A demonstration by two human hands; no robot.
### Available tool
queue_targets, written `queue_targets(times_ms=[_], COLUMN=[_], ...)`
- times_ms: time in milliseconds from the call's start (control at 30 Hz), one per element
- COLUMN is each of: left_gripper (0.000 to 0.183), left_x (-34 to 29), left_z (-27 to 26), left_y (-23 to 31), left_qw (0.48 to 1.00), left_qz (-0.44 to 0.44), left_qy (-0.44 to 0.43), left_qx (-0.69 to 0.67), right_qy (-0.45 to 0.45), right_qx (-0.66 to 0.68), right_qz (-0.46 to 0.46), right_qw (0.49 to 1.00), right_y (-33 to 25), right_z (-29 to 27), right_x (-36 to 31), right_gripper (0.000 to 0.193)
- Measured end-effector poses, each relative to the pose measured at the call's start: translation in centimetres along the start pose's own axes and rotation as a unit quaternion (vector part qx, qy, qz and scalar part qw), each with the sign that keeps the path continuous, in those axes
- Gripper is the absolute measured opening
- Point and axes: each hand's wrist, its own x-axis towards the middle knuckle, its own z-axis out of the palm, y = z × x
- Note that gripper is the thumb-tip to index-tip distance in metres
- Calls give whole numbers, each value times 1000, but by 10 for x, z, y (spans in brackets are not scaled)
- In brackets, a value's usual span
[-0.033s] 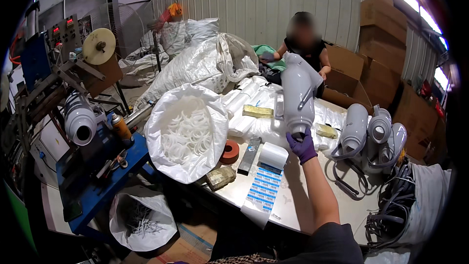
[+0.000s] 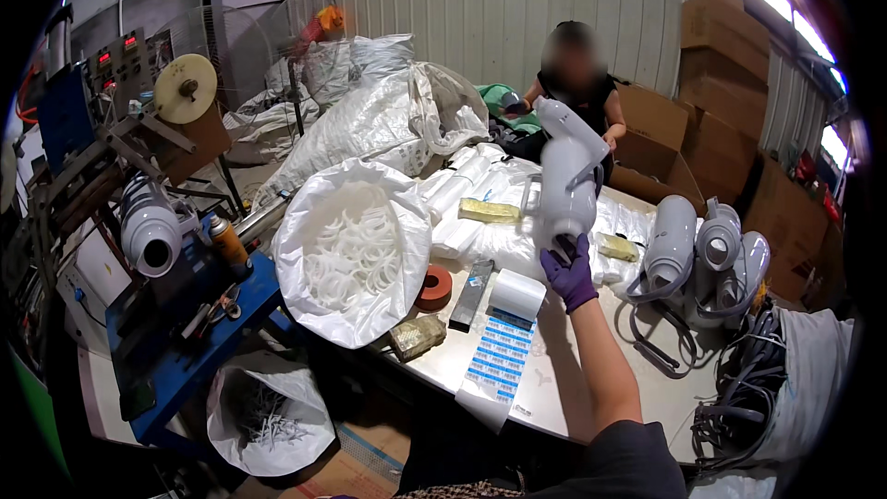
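Observation:
My right hand [image 2: 571, 279], in a purple glove, grips the lower end of a grey plastic jug-shaped body [image 2: 567, 187]. It resembles a thermos jug shell, with a side handle and a narrower top pointing away from me. The body is tilted and held above the table [image 2: 554, 379]. Some of my fingers are hidden behind its round end. Below and left of this hand lies a roll of blue-and-white labels [image 2: 499, 356], partly unrolled toward me. My left hand is out of view.
An open white sack [image 2: 356, 314] of translucent rings stands left of the labels, near a red-brown tape roll [image 2: 434, 288]. Several grey jug bodies [image 2: 670, 245] stand at right beside dark straps [image 2: 739, 407]. A blue bench [image 2: 176, 351] is far left. A co-worker [image 2: 575, 83] sits across.
The grey jug body has shifted slightly right and tilted a little more in my right hand. The co-worker's hand on the left has moved a little.

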Motion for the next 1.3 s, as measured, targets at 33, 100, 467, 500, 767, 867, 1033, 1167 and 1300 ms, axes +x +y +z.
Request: queue_targets(times_ms=[33, 100, 467, 500, 767, 867, 1033, 1167, 1300], left_gripper=[34, 34, 36, 37, 37, 36, 40, 41, 39], left_x=[-16, -53, -55, -49, -47, -42, -58, -50, -41], left_z=[6, 19, 5, 7, -6, -2, 3, 4, -5], left_y=[2, 1, 28, -3, 17, -1, -12, 14, 32], left_qw=[999, 995, 980, 982, 991, 989, 994, 991, 990], left_qz=[-34, -80, -192, -170, -111, -92, 5, -20, -40], left_qy=[18, 59, -28, 26, 73, 88, 109, 59, 48], left_qx=[0, -12, 42, -79, -24, -71, -27, 121, 130], right_qy=[10, -7, 22, 58, 21, -50, -133, -19, 7], right_qx=[143, 201, -797, -834, -775, -772, -674, -792, -815], right_qz=[60, 170, -299, -157, -137, -151, -229, -174, 155], right_qw=[988, 965, 525, 525, 617, 615, 690, 584, 558], right_y=[13, 20, -117, -135, -97, -85, -85, -100, -139], right_z=[21, 89, -60, -95, -84, -28, 17, -18, -51], right_x=[-12, -59, -200, -214, -278, -281, -272, -257, -251], right_gripper=[42, 40, 60, 58, 24, 24, 29, 39, 42])
